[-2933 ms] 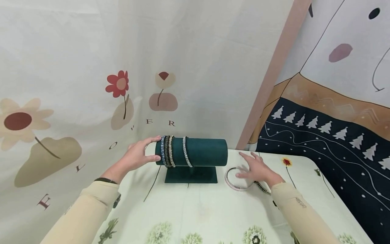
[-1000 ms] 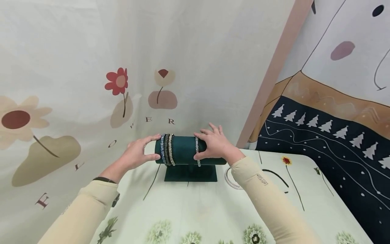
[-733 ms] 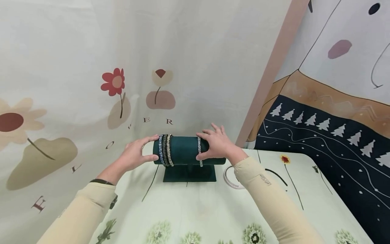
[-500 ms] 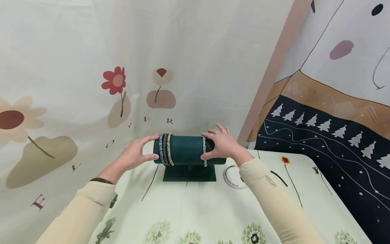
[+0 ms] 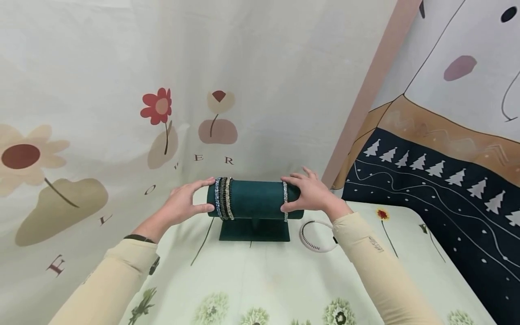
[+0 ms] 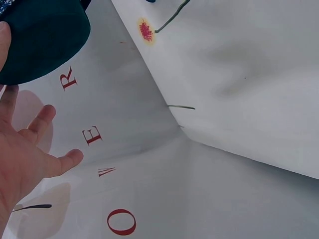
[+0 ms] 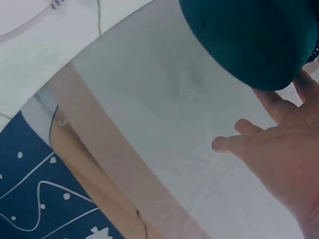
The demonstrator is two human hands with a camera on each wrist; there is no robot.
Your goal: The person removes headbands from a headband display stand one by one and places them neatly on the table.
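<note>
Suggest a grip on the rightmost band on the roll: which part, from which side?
Probably thumb on the front of the band, fingers over its top, coming from the right. It arches over the roll near the right end, well apart from the other bands, bunched at the left end, where the left hand grips. The right hand spans it that way.

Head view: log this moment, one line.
left hand: grips green stand at left end | right hand: grips silver headband near right end | headband group: on stand, left side | pale headband: on table
</note>
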